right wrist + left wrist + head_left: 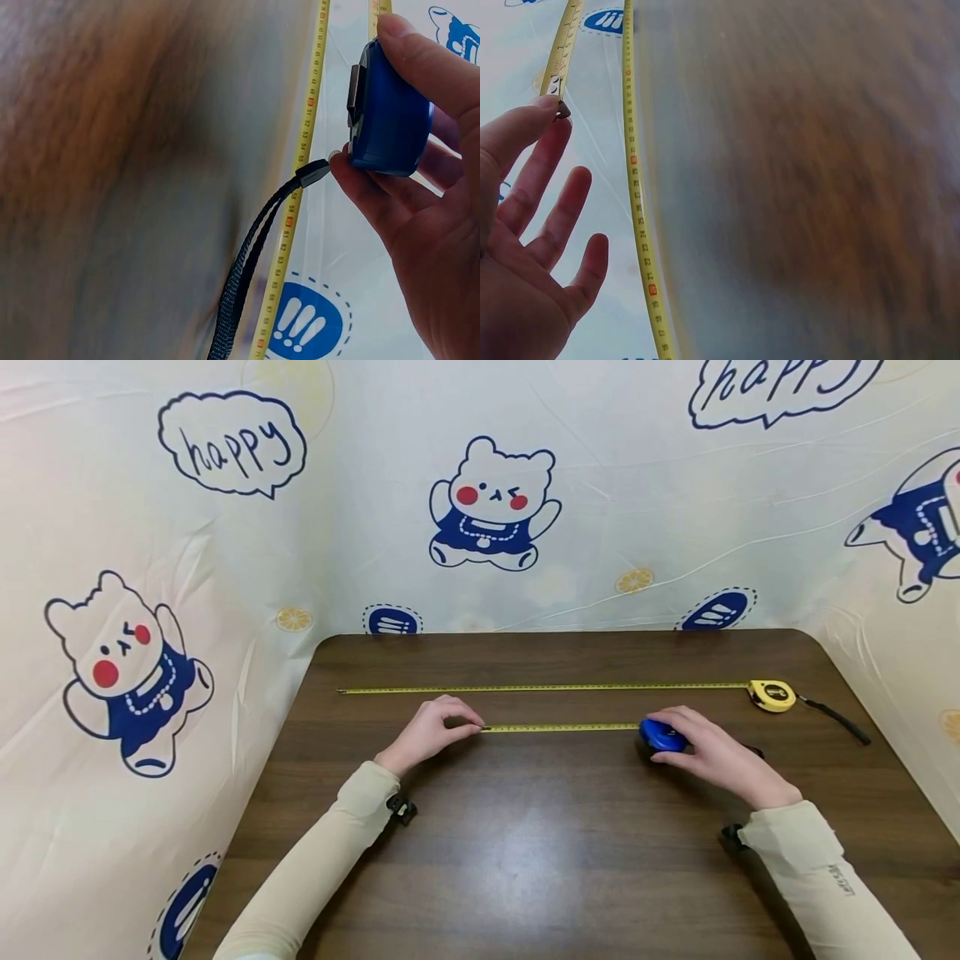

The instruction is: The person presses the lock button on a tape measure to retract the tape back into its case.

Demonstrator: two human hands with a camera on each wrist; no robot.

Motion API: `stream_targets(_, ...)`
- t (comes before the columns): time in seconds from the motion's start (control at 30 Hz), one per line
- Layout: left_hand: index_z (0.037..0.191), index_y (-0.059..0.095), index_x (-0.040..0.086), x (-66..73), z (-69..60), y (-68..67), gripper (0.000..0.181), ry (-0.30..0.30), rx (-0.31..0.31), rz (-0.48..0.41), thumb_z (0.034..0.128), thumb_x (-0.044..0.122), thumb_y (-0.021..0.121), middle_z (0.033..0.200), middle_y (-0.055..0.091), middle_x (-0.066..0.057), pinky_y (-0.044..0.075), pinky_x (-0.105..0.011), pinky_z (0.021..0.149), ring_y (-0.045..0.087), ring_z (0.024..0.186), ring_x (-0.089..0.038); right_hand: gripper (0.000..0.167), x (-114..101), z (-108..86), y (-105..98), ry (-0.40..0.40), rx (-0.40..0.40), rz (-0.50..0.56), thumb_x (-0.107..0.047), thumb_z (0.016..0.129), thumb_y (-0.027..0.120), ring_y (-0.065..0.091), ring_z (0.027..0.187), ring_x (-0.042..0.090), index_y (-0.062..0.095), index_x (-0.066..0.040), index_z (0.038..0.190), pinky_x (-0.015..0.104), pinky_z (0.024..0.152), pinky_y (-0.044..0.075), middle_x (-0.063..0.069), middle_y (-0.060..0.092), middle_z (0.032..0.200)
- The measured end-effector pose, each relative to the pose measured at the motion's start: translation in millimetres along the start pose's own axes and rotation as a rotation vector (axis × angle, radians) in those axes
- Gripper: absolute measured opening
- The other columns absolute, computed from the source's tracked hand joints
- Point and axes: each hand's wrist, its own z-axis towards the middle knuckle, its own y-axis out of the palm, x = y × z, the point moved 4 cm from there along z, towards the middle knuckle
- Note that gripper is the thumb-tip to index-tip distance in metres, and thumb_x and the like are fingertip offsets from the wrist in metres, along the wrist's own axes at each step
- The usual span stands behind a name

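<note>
In the head view a blue tape measure (663,736) is gripped by the right hand (716,758), and its yellow blade (558,727) runs left to the left hand (435,731). The left wrist view has the left hand (540,217) pinching the blade's hooked end (561,110) between thumb and forefinger, other fingers spread. Seen from the right wrist, the right hand (435,165) holds the blue case (394,112) with thumb and fingers; a black strap (247,262) hangs from it. Behind lies a yellow tape measure (772,695), its blade (540,688) extended left, touched by neither hand.
The brown table (525,860) has its far edge against a pale curtain (360,485) printed with bears and lettering. The yellow tape measure's black strap (836,720) lies near the table's right edge. Curtain also hangs at both sides.
</note>
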Motion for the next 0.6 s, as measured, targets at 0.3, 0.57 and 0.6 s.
stream_targets(0.3, 0.100, 0.083, 0.013, 7.3, 6.7, 7.0, 0.007, 0.026, -0.002, 0.003, 0.0943, 0.014, 0.079, 0.098, 0.077, 0.006, 0.051, -0.041, 0.097, 0.067, 0.104, -0.018, 0.058, -6, 4.2, 3, -0.023, 0.008, -0.007, -0.017, 0.090, 0.084, 0.061, 0.116, 0.031, 0.059, -0.003, 0.140, 0.058, 0.092, 0.055, 0.013, 0.062, 0.131)
stream_targets(0.57, 0.101, 0.083, 0.014, 13.2, 14.2, 14.6, 0.008, 0.011, -0.022, -0.010, 0.0953, 0.015, 0.078, 0.100, 0.077, 0.006, 0.051, -0.040, 0.099, 0.066, 0.105, -0.018, 0.059, -10, 8.2, 5, -0.046, 0.009, -0.005, -0.018, 0.089, 0.084, 0.061, 0.117, 0.032, 0.059, -0.003, 0.140, 0.057, 0.091, 0.056, 0.014, 0.061, 0.132)
stream_targets(0.6, 0.102, 0.083, 0.014, 13.7, 15.0, 15.5, 0.008, 0.014, -0.022, -0.009, 0.0952, 0.016, 0.078, 0.100, 0.077, 0.006, 0.051, -0.040, 0.099, 0.066, 0.106, -0.018, 0.059, -11, 8.6, 5, -0.048, 0.008, -0.006, -0.018, 0.089, 0.084, 0.061, 0.117, 0.032, 0.059, -0.003, 0.140, 0.057, 0.091, 0.056, 0.014, 0.061, 0.132)
